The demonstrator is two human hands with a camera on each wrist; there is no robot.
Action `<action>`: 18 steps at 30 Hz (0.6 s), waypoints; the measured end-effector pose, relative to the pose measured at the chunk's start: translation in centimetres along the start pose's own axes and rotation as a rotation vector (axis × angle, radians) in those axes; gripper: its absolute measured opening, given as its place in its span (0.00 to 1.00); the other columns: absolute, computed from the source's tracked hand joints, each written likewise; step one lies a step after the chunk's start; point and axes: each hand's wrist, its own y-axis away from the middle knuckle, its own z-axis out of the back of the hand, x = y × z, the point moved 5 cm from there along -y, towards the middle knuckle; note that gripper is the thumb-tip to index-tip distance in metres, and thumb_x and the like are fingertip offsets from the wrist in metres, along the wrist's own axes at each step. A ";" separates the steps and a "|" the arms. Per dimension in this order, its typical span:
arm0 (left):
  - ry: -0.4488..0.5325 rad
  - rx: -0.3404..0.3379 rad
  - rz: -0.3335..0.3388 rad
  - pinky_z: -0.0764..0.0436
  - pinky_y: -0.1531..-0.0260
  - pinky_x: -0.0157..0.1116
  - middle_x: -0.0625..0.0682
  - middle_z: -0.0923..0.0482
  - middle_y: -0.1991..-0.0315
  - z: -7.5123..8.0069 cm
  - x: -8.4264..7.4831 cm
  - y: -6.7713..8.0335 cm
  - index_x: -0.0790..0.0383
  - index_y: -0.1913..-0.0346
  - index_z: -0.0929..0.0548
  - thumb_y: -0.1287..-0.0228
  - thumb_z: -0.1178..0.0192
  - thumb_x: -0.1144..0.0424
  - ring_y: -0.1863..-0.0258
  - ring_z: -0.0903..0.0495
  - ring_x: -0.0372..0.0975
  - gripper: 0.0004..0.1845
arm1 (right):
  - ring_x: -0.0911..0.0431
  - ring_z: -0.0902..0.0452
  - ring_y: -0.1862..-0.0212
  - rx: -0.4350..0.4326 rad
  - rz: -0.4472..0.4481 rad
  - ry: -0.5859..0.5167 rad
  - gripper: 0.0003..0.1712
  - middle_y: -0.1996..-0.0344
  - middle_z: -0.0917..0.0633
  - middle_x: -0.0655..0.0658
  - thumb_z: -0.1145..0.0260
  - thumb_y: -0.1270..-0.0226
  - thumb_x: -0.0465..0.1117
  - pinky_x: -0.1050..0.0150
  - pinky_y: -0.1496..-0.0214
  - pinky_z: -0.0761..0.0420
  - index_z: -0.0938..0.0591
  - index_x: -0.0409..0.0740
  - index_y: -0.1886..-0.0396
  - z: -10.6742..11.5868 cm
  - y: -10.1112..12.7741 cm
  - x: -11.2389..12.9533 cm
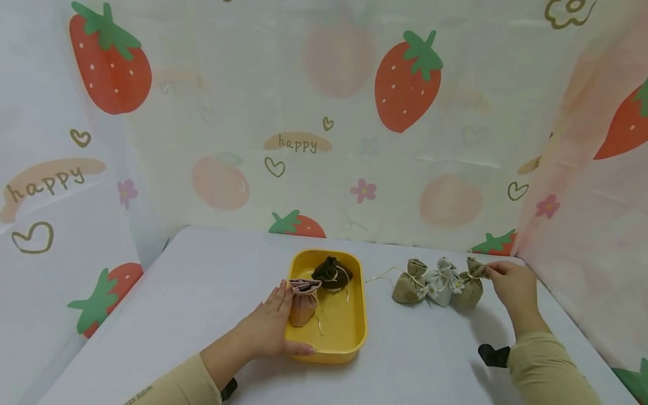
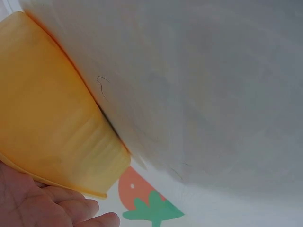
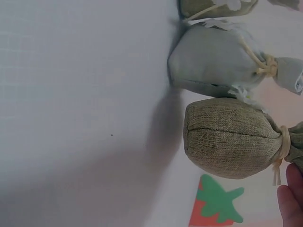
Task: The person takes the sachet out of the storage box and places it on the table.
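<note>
A yellow tray (image 1: pixel 354 315) sits mid-table with a dark brown pouch (image 1: pixel 331 274) and a pink pouch (image 1: pixel 304 304) inside. My left hand (image 1: pixel 268 326) lies flat against the tray's left wall with straight fingers, its thumb along the front rim. The left wrist view shows the tray's (image 2: pixel 47 118) underside and rim above my fingers (image 2: pixel 71 210). To the right stand a tan pouch (image 1: pixel 409 284), a white floral pouch (image 1: pixel 443 284) and an olive pouch (image 1: pixel 468 289). My right hand (image 1: pixel 493 271) pinches the olive pouch's tied neck. The right wrist view shows the olive pouch (image 3: pixel 227 137) beside the pale pouch (image 3: pixel 213 61).
A strawberry-printed cloth (image 1: pixel 324 112) walls the white table (image 1: pixel 202 281) at the back, left and right. A loose cord (image 1: pixel 379 275) trails from the tan pouch toward the tray. Bare tabletop lies left of the tray and in front of the pouches.
</note>
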 end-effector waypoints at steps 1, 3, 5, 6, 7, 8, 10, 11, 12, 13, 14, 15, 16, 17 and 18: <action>0.001 0.001 0.000 0.45 0.38 0.54 0.61 0.67 0.28 0.0 0.0 0.0 0.66 0.29 0.58 0.69 0.51 0.18 0.30 0.60 0.52 0.71 | 0.47 0.24 0.67 0.009 -0.003 0.003 0.09 0.70 0.15 0.37 0.38 0.40 0.37 0.62 0.72 0.30 0.15 0.36 0.68 -0.1 0.1 0.0; 0.004 0.001 -0.002 0.45 0.38 0.54 0.61 0.67 0.28 0.0 0.0 0.0 0.67 0.29 0.58 0.69 0.51 0.18 0.30 0.60 0.52 0.71 | 0.47 0.24 0.66 0.026 -0.011 0.008 0.09 0.69 0.15 0.37 0.38 0.39 0.38 0.62 0.71 0.30 0.15 0.37 0.68 -0.2 0.2 -0.1; 0.005 0.000 -0.006 0.45 0.38 0.54 0.61 0.67 0.28 0.1 -0.1 0.0 0.67 0.29 0.58 0.69 0.51 0.18 0.30 0.60 0.52 0.71 | 0.46 0.24 0.66 0.040 -0.018 0.015 0.10 0.68 0.15 0.37 0.38 0.39 0.39 0.62 0.72 0.31 0.15 0.38 0.67 -0.4 0.4 -0.2; 0.005 0.000 -0.008 0.45 0.38 0.54 0.61 0.67 0.28 0.1 -0.1 0.0 0.67 0.29 0.58 0.69 0.51 0.18 0.30 0.60 0.52 0.71 | 0.46 0.24 0.66 0.047 -0.023 0.013 0.10 0.68 0.15 0.37 0.39 0.39 0.39 0.62 0.72 0.31 0.15 0.38 0.67 -0.4 0.4 -0.3; 0.004 -0.001 -0.009 0.45 0.38 0.54 0.61 0.67 0.28 0.1 -0.1 0.0 0.67 0.29 0.58 0.69 0.52 0.18 0.30 0.60 0.52 0.71 | 0.46 0.23 0.66 0.052 -0.025 0.015 0.10 0.68 0.15 0.37 0.39 0.39 0.39 0.61 0.71 0.31 0.15 0.38 0.66 -0.4 0.5 -0.3; 0.003 -0.003 -0.011 0.45 0.38 0.54 0.61 0.67 0.28 0.1 -0.1 0.0 0.67 0.29 0.58 0.69 0.52 0.18 0.30 0.60 0.52 0.71 | 0.45 0.23 0.66 0.056 -0.029 0.018 0.11 0.67 0.15 0.37 0.39 0.39 0.40 0.61 0.71 0.30 0.15 0.38 0.66 -0.5 0.5 -0.3; -0.002 -0.004 -0.012 0.45 0.38 0.54 0.61 0.67 0.28 0.0 -0.1 0.0 0.67 0.29 0.58 0.69 0.52 0.18 0.30 0.60 0.52 0.71 | 0.43 0.23 0.64 0.064 -0.036 0.016 0.11 0.66 0.15 0.37 0.40 0.38 0.40 0.59 0.70 0.30 0.15 0.38 0.65 -0.5 0.6 -0.4; -0.005 -0.005 -0.012 0.45 0.38 0.54 0.61 0.67 0.28 0.0 -0.1 0.0 0.67 0.29 0.58 0.69 0.52 0.18 0.30 0.60 0.52 0.71 | 0.43 0.24 0.63 0.066 -0.040 0.014 0.12 0.65 0.15 0.36 0.40 0.38 0.40 0.58 0.69 0.29 0.15 0.38 0.65 -0.5 0.6 -0.4; -0.006 -0.006 -0.013 0.45 0.38 0.54 0.61 0.67 0.28 0.0 -0.1 0.0 0.67 0.29 0.58 0.69 0.52 0.18 0.30 0.60 0.52 0.71 | 0.42 0.24 0.62 0.072 -0.042 0.010 0.12 0.65 0.16 0.36 0.40 0.38 0.41 0.57 0.68 0.29 0.15 0.38 0.65 -0.5 0.6 -0.5; -0.008 -0.006 -0.014 0.44 0.38 0.54 0.61 0.67 0.28 0.0 -0.1 -0.1 0.67 0.29 0.58 0.69 0.52 0.18 0.30 0.60 0.52 0.71 | 0.42 0.24 0.61 0.081 -0.047 0.005 0.12 0.65 0.16 0.36 0.40 0.38 0.41 0.56 0.68 0.29 0.15 0.37 0.64 -0.6 0.6 -0.5; -0.004 -0.007 -0.018 0.44 0.38 0.54 0.61 0.67 0.28 0.0 -0.1 -0.1 0.67 0.29 0.58 0.69 0.51 0.18 0.30 0.60 0.52 0.71 | 0.42 0.24 0.61 0.094 -0.053 -0.003 0.12 0.65 0.16 0.36 0.40 0.38 0.41 0.57 0.67 0.29 0.15 0.37 0.64 -0.7 0.7 -0.5; -0.006 -0.006 -0.018 0.44 0.38 0.54 0.61 0.67 0.28 -0.1 -0.1 -0.1 0.67 0.29 0.58 0.69 0.52 0.18 0.30 0.60 0.52 0.71 | 0.42 0.23 0.61 0.109 -0.060 -0.020 0.12 0.65 0.15 0.37 0.40 0.38 0.41 0.57 0.68 0.28 0.15 0.37 0.64 -0.8 0.7 -0.6; -0.006 -0.006 -0.019 0.44 0.38 0.54 0.61 0.67 0.28 -0.1 -0.1 -0.1 0.67 0.29 0.58 0.69 0.52 0.18 0.30 0.60 0.52 0.71 | 0.44 0.23 0.61 0.127 -0.068 -0.036 0.13 0.65 0.15 0.37 0.40 0.38 0.42 0.59 0.68 0.28 0.15 0.37 0.64 -1.0 0.7 -0.6; -0.006 -0.005 -0.019 0.44 0.38 0.54 0.61 0.67 0.28 -0.1 0.0 -0.1 0.67 0.29 0.58 0.69 0.52 0.18 0.30 0.60 0.52 0.71 | 0.45 0.23 0.62 0.146 -0.076 -0.050 0.13 0.66 0.15 0.38 0.39 0.38 0.42 0.60 0.69 0.28 0.15 0.37 0.63 -1.2 0.7 -0.7; -0.004 -0.005 -0.020 0.44 0.38 0.54 0.61 0.68 0.28 -0.2 0.0 -0.1 0.67 0.29 0.58 0.69 0.52 0.18 0.30 0.60 0.52 0.71 | 0.46 0.23 0.62 0.166 -0.082 -0.063 0.13 0.66 0.15 0.39 0.39 0.38 0.43 0.61 0.69 0.28 0.15 0.37 0.63 -1.4 0.7 -0.7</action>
